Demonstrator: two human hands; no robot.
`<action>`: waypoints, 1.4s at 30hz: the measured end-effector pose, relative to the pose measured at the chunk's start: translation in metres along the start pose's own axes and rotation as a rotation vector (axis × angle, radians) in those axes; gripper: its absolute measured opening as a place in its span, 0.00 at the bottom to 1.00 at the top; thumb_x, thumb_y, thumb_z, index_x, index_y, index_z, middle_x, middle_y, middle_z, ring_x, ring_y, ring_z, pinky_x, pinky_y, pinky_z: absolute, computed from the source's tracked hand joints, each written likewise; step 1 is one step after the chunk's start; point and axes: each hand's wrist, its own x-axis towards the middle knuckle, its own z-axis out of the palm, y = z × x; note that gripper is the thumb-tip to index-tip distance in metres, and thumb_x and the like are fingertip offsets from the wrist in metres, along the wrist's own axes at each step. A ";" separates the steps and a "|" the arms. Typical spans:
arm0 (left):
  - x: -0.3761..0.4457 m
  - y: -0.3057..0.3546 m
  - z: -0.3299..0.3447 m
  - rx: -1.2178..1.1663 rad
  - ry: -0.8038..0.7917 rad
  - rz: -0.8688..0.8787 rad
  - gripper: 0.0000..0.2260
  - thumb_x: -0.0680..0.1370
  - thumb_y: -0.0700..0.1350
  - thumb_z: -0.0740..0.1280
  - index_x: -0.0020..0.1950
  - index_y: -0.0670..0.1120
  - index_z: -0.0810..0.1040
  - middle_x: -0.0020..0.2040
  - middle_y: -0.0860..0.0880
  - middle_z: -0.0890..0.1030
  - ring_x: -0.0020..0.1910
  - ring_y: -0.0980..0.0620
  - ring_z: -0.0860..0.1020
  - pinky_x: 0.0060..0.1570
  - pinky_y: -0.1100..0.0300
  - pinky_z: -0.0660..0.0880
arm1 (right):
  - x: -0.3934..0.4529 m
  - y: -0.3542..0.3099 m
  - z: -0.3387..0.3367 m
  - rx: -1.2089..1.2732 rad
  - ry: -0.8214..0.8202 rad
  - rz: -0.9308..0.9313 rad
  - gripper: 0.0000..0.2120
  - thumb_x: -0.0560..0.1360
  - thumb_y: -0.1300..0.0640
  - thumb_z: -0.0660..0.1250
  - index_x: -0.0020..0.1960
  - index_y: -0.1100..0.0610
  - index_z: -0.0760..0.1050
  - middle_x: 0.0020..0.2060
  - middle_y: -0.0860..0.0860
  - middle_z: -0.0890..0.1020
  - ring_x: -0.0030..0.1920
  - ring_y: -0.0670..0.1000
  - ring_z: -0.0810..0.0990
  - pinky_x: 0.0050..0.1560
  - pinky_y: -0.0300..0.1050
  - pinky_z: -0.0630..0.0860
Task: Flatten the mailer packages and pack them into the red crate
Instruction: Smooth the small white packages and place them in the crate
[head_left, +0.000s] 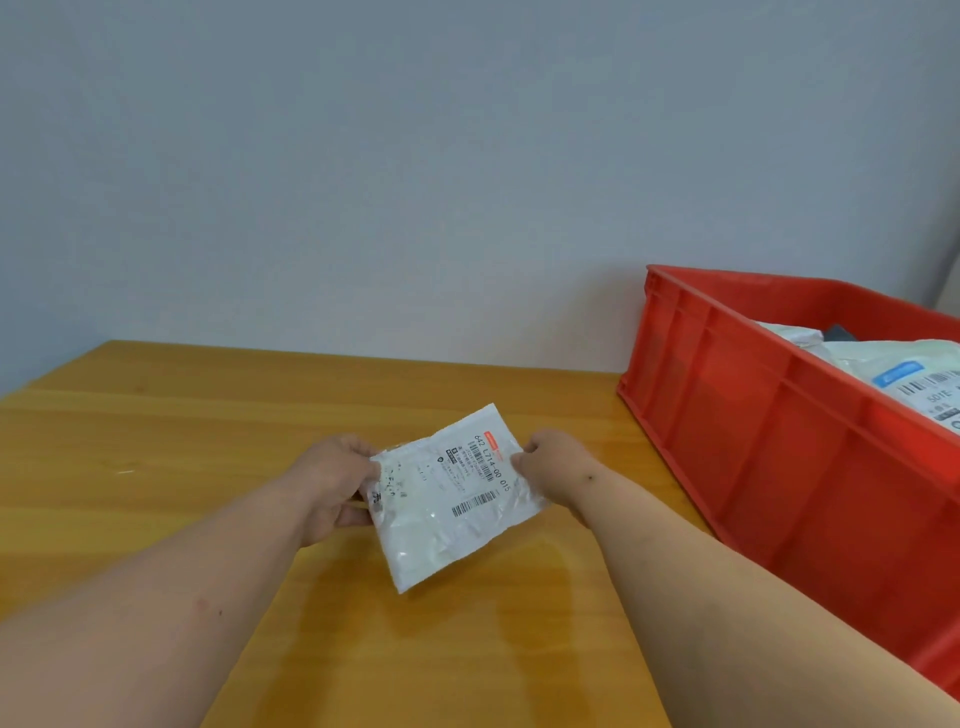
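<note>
Above the wooden bench (156, 441), a white mailer (447, 499) is being held up, the left hand (337, 483) gripping its left edge and the right hand (545, 462) pinching its right edge. The flattening step looks to be in hand; next it is going rightward into the red crate (779, 441), where other mailers (898, 374) are lying. Its label is reading "642 L714-00 015".

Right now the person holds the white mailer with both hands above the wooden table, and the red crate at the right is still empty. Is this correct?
Not quite. The red crate is not empty: the head view shows white packages already lying inside it. The rest holds: the left hand and right hand hold the white mailer by its edges over the wooden table.
</note>
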 end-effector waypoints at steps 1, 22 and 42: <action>0.001 -0.002 0.001 0.028 -0.045 -0.031 0.06 0.78 0.32 0.59 0.47 0.40 0.73 0.40 0.39 0.80 0.37 0.43 0.81 0.38 0.48 0.82 | 0.003 -0.001 0.001 -0.021 0.039 0.004 0.06 0.82 0.58 0.57 0.48 0.57 0.71 0.42 0.51 0.76 0.44 0.53 0.73 0.36 0.42 0.68; 0.009 0.000 0.044 1.259 -0.194 0.306 0.37 0.72 0.46 0.71 0.77 0.52 0.57 0.73 0.49 0.64 0.70 0.48 0.65 0.65 0.54 0.70 | 0.007 0.024 0.060 -0.383 -0.077 -0.158 0.26 0.83 0.42 0.48 0.74 0.55 0.64 0.75 0.52 0.65 0.73 0.56 0.63 0.71 0.56 0.60; 0.031 0.008 0.058 1.490 -0.495 0.180 0.53 0.70 0.70 0.67 0.80 0.49 0.39 0.80 0.55 0.38 0.79 0.55 0.42 0.76 0.49 0.45 | 0.012 0.042 0.075 -0.476 -0.144 -0.261 0.33 0.82 0.39 0.43 0.81 0.52 0.39 0.80 0.47 0.38 0.79 0.47 0.37 0.76 0.61 0.35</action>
